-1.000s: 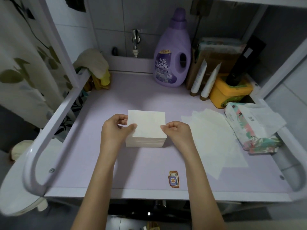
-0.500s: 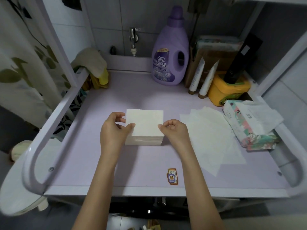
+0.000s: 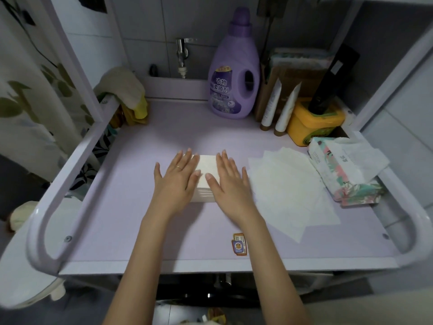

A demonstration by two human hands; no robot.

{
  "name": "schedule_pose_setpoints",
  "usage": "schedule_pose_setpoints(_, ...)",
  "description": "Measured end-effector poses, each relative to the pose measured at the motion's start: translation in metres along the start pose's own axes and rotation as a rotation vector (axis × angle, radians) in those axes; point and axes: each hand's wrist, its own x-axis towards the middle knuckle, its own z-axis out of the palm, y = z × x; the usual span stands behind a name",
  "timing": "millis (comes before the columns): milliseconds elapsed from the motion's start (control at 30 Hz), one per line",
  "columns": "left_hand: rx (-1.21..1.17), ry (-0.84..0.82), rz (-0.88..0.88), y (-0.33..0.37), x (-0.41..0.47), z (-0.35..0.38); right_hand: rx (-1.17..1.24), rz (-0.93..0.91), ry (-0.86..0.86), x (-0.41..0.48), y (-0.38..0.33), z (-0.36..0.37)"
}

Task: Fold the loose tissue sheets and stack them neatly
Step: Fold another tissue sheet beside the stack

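Both hands lie flat on the stack of folded tissues in the middle of the lavender counter. The left hand covers the stack's left side and the right hand its right side. Fingers on each are straight and spread, palms down, gripping nothing. The two thumbs nearly meet over the top sheet, and only a strip of white shows between the hands. A thin ring sits on one finger of the left hand. The stack's near edge shows many layers, squared up fairly evenly.

Just to the right of the right hand lies a fan of loose tissue sheets — unfolded, overlapping, flat on the counter. Beyond them, against the right rail, is an opened floral tissue pack with a crumpled sheet sticking out of its top.

Along the back stand a purple detergent bottle, two white tubes leaning cap-down, and a yellow tub with a black object propped on it. Cloths hang over the left rail, and a small sticker sits near the counter's front edge.
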Motion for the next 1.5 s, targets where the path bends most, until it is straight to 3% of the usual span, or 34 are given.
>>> schedule_pose_setpoints(133,0.052,0.063,0.011,0.003,-0.001,-0.003,0.116,0.106,0.019,-0.010,0.035,-0.018)
schedule_pose_setpoints(233,0.045,0.208,0.110,0.019,-0.004,-0.005,-0.015,0.194,0.106,-0.025,0.071,-0.038)
schedule_pose_setpoints(300,-0.009,0.273,0.196,0.035,-0.006,-0.005,-0.128,0.294,0.043,-0.036,0.094,-0.046)
schedule_pose_setpoints(367,-0.052,0.307,0.279,0.049,-0.007,-0.006,-0.062,0.346,0.001,-0.044,0.112,-0.046)
schedule_pose_setpoints(533,-0.056,0.266,0.406,0.066,-0.008,-0.004,0.149,0.301,0.147,-0.053,0.127,-0.041)
schedule_pose_setpoints(767,-0.177,0.206,0.440,0.071,-0.009,0.000,0.121,0.244,0.354,-0.063,0.126,-0.034)
schedule_pose_setpoints(900,-0.445,0.141,0.388,0.075,-0.011,-0.001,0.675,0.280,0.648,-0.069,0.088,-0.058)
schedule_pose_setpoints(1000,-0.715,0.011,0.321,0.084,-0.016,-0.004,1.031,0.349,0.747,-0.069,0.056,-0.081)
schedule_pose_setpoints(1100,-1.001,-0.141,0.234,0.096,-0.020,-0.006,1.222,0.435,0.674,-0.072,0.039,-0.095)
schedule_pose_setpoints(1200,-1.145,-0.226,0.180,0.101,-0.021,-0.009,1.336,0.346,0.579,-0.074,0.030,-0.098)
schedule_pose_setpoints(1367,-1.080,0.013,0.228,0.101,-0.019,-0.014,1.277,0.363,0.540,-0.068,0.034,-0.095)
schedule_pose_setpoints(1500,-1.033,0.198,0.160,0.096,-0.017,-0.023,1.089,0.094,0.421,-0.069,0.038,-0.095)
